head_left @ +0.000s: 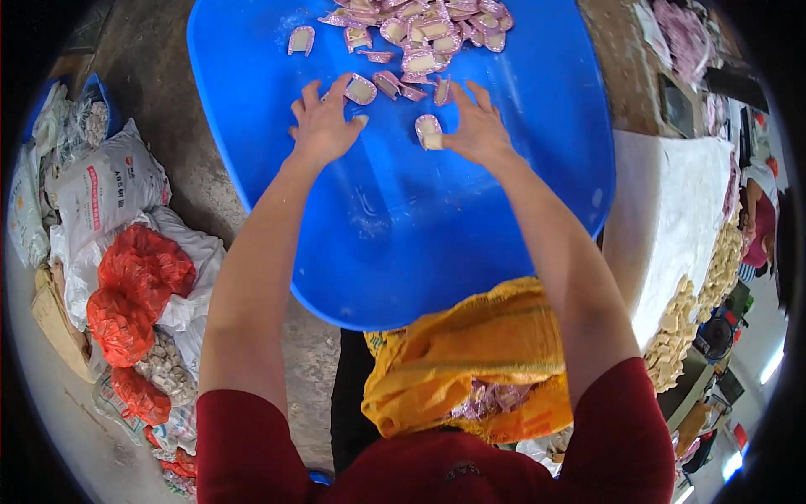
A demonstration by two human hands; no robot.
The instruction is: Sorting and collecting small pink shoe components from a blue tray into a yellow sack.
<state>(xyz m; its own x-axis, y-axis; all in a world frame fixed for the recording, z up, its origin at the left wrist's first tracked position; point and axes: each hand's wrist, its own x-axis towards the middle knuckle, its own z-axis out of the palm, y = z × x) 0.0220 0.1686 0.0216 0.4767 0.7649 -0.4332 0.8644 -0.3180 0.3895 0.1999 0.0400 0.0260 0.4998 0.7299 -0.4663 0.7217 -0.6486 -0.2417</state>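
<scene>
Small rounded pieces with glittery pink rims and cream centres form a pile (pixel 424 34) at the far end of a blue plastic tub (pixel 378 294). My left hand (pixel 323 130) reaches over the tub with fingers spread, its index fingertip beside a loose pink-rimmed piece (pixel 361 90). Something pale covers that thumb's tip. My right hand (pixel 481 130) has its fingers apart too. Its thumb meets the lower edge of another pink-rimmed piece (pixel 428 130), and its index finger is close to a piece standing on edge (pixel 442 91). Neither hand is closed round a piece.
An orange woven sack (pixel 462 353) with pink glittery pieces inside lies against the tub's near side. Red plastic bags (pixel 147 273) and a white printed sack (pixel 109 185) crowd the left. At right, a white-covered table (pixel 672 210) carries cream pieces (pixel 672 336); another person (pixel 760 223) is beyond.
</scene>
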